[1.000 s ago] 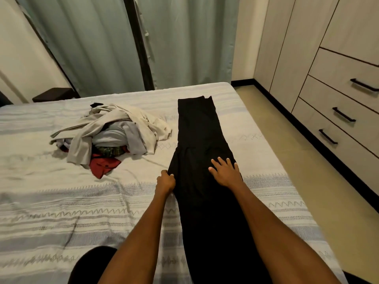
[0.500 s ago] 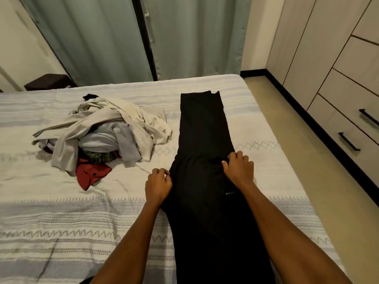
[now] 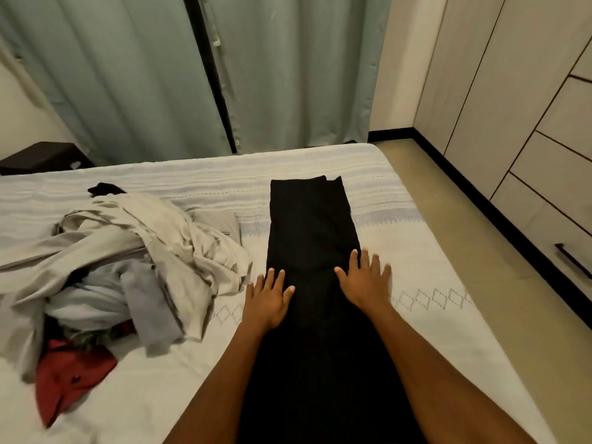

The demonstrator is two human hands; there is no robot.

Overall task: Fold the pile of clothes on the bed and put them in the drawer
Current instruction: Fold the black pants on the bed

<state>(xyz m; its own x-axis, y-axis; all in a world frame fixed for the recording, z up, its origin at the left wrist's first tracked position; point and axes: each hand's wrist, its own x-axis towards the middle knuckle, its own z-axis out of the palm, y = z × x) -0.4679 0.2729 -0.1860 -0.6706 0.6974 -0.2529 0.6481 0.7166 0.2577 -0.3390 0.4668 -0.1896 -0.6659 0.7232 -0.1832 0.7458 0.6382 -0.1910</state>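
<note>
A long black garment of plain dark cloth point(image 3: 312, 251) — trousers, by the look of it — lies stretched lengthwise up the centre of the frame on the pale striped bedsheet point(image 3: 416, 283). The left hand point(image 3: 267, 301) and right hand point(image 3: 365, 283) both rest flat on it, fingers straight and spread, one near each long edge, gripping nothing; I judge they press the cloth smooth so the next fold falls clean. At centre left sits the rumpled pile of beige, grey and red clothes point(image 3: 128, 267), not yet folded. Wooden drawer fronts with black bar handles point(image 3: 571, 262) line the right edge — all closed, well apart from the garment.
</note>
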